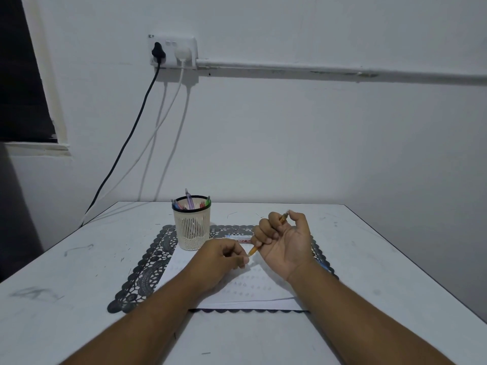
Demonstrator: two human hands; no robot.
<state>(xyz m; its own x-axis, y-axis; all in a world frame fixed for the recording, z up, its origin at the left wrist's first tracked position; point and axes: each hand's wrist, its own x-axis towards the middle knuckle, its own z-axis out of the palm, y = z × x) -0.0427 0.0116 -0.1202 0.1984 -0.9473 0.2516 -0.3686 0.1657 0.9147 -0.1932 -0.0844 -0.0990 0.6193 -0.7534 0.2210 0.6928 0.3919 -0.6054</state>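
View from above my two forearms, which run up from the bottom edge and converge over a white table [79,272], its matte top scuffed with grey smudges and short pen strokes.

Materials: an orange pen [253,250], a slim translucent plastic barrel. A dark placemat [143,270] with an openwork lace pattern and scalloped border lies flat on the table. On it rests a white paper sheet [245,288] carrying faint rows of small marks. A cream plastic pen holder [191,230], round, tapered, slotted and perforated, with a black rim, stands upright on the mat's far edge and holds several coloured pens [188,201].

Pose: my right hand [286,243] is turned palm up, raised above the sheet. Its fingers are curled over the pen's barrel, and the thumb is bent onto the upper end. My left hand [224,256] lies knuckles up, low over the paper, fingers curled, its fingertips [246,260] closing on the pen's lower tip.

Position: the pen slants between my hands, upper end far and to the right, lower end near and to the left. Most of its barrel is hidden inside my right fist. The two hands sit close together, linked by the pen, just right of the holder.

Behind the hands a red-and-white labelled pen [237,236] lies flat on the mat. A wall socket [172,51] with a black cable [131,133] hangs on the pale wall.
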